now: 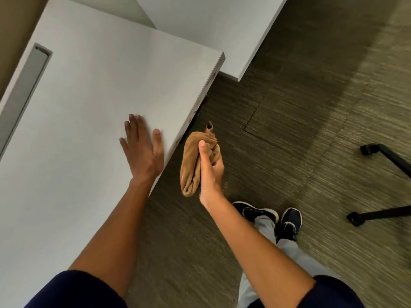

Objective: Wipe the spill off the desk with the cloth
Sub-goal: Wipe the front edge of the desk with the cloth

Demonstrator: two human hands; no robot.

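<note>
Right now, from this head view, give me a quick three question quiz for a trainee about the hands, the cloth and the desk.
1. True or false: the left hand lies flat, fingers straight, on the desk.
2. Which hand grips the bunched brown cloth? A) left B) right C) both
3. Fill in: the cloth is held off the desk's edge, above the ____.

Key:
1. True.
2. B, the right hand grips it, thumb on top.
3. Floor: the carpet lies beneath it. Small stains show on the desk's edge face; no spill can be made out on the desk top.
</note>
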